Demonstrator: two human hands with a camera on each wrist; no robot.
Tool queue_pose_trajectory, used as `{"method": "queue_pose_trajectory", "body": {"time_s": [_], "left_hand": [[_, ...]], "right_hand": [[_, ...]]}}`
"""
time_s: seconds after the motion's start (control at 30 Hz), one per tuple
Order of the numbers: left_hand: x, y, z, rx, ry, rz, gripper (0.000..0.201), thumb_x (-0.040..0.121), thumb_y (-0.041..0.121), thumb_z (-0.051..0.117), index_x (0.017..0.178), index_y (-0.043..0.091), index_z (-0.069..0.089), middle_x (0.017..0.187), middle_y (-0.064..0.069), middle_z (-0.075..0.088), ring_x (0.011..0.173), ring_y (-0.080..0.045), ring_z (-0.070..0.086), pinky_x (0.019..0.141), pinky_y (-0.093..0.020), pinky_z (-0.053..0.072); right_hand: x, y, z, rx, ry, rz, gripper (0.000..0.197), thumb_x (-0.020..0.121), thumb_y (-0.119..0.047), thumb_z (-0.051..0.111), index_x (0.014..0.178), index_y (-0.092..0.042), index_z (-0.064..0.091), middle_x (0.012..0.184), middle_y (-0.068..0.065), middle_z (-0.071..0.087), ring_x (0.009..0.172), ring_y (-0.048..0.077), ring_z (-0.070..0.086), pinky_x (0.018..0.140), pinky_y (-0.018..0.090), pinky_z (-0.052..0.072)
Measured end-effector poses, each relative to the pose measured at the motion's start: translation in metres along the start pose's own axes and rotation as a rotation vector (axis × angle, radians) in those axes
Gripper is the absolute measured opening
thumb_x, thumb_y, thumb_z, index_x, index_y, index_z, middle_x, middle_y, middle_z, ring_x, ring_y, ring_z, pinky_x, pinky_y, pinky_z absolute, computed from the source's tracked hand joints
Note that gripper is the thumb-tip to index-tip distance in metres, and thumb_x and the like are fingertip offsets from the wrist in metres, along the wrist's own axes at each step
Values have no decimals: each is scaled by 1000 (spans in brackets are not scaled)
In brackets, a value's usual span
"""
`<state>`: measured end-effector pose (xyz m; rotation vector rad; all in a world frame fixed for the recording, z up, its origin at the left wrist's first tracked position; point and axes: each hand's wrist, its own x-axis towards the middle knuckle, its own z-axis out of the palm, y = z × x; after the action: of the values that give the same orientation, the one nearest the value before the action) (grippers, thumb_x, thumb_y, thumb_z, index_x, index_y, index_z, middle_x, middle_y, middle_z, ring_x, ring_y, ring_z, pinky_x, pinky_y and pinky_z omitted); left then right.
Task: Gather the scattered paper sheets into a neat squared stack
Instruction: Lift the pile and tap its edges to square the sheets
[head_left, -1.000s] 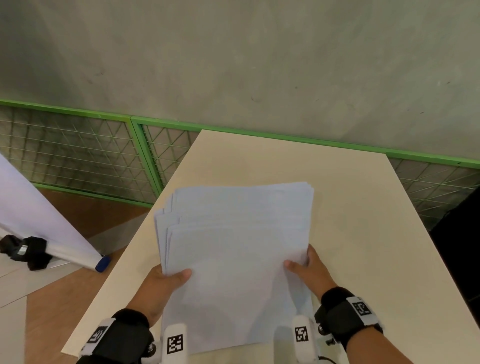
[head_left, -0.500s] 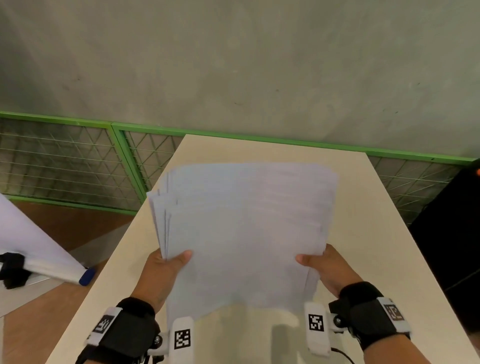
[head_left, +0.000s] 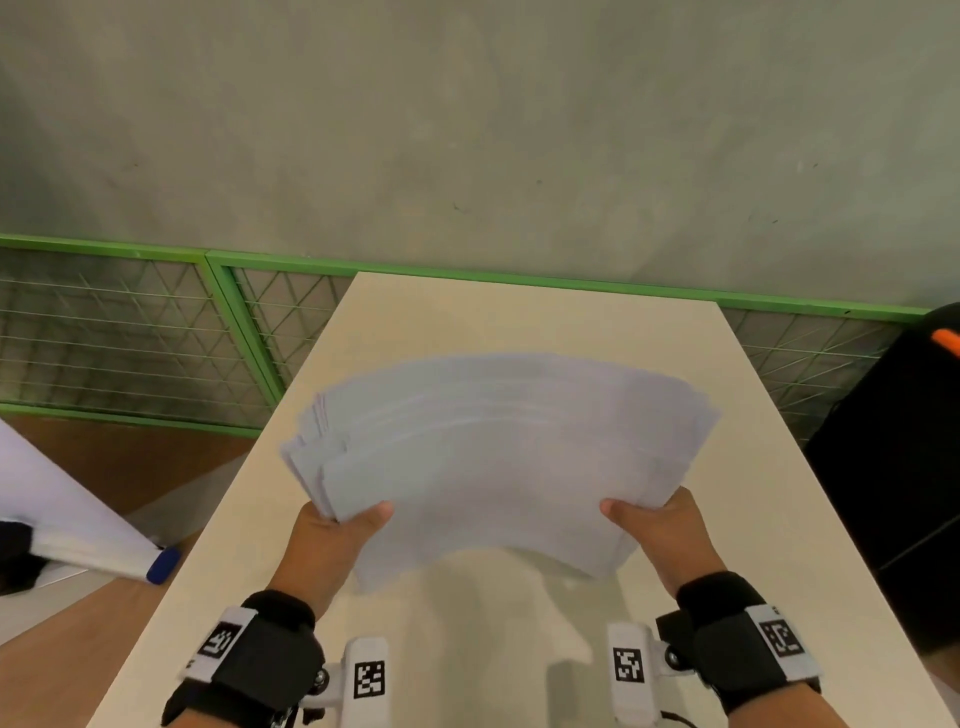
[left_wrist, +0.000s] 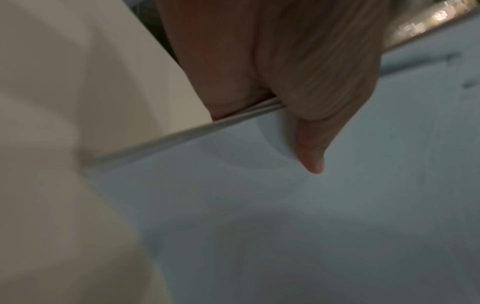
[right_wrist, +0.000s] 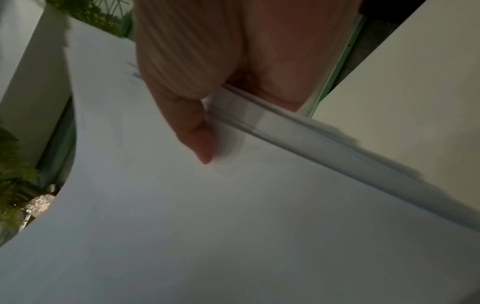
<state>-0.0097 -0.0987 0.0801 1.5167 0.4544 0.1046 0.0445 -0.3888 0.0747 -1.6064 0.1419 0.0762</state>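
Observation:
A pile of white paper sheets (head_left: 498, 457) hangs lifted above the beige table (head_left: 519, 312), bowed upward in the middle, its far edges fanned and uneven. My left hand (head_left: 337, 535) pinches the pile's left edge, thumb on top, fingers hidden beneath. My right hand (head_left: 654, 530) pinches the right edge the same way. In the left wrist view the thumb (left_wrist: 311, 131) presses on the top sheet (left_wrist: 285, 216) over the layered edge. The right wrist view shows my right thumb (right_wrist: 192, 131) on the sheets (right_wrist: 207, 216), whose edges are staggered.
A green-framed wire fence (head_left: 130, 332) runs behind the table below a grey wall. A white roll with a blue cap (head_left: 161, 564) lies on the wooden floor at the left. A black object with an orange mark (head_left: 904, 467) stands at the right.
Both hands have lifted the pile off the table and raised it toward the camera. The sheets now bow upward and their far edge has fanned wider.

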Motion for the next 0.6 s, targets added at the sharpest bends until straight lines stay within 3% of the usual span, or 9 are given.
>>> {"method": "queue_pose_trajectory", "body": {"time_s": [0.13, 0.2, 0.37, 0.47, 0.6], "left_hand": [[2, -7, -5, 15, 10, -38, 25, 78, 2, 70, 83, 24, 59, 85, -3, 64, 79, -21, 60, 51, -23, 50], [3, -8, -6, 10, 14, -33, 26, 79, -2, 67, 82, 23, 59, 84, -4, 64, 78, -18, 59, 51, -23, 50], [6, -8, -7, -1, 45, -5, 29, 73, -7, 70, 80, 19, 59, 83, -4, 64, 78, -19, 59, 64, -27, 46], [7, -9, -9, -9, 59, 15, 28, 72, -7, 72, 81, 17, 60, 83, -4, 64, 76, -17, 59, 62, -25, 46], [8, -13, -14, 13, 49, 54, 24, 74, -3, 71, 88, 13, 61, 87, -5, 65, 79, -20, 60, 64, -26, 46]], "right_hand": [[-1, 4, -2, 29, -20, -5, 41, 74, 13, 64, 84, -26, 64, 84, 0, 70, 86, 23, 63, 79, 40, 50], [-1, 4, -1, 55, -28, -12, 42, 74, 14, 63, 87, -25, 65, 85, 2, 70, 85, 24, 63, 78, 40, 50], [2, 6, -1, 80, -46, -12, 35, 76, 13, 62, 87, -20, 66, 90, 11, 67, 88, 29, 62, 79, 41, 49], [1, 7, -4, 89, -75, -20, 36, 76, 13, 62, 90, -20, 65, 91, 9, 68, 87, 25, 63, 77, 35, 51], [4, 12, -9, 78, -96, 2, 33, 75, 10, 64, 90, -20, 66, 76, -6, 75, 80, 16, 66, 63, 21, 55]]}}
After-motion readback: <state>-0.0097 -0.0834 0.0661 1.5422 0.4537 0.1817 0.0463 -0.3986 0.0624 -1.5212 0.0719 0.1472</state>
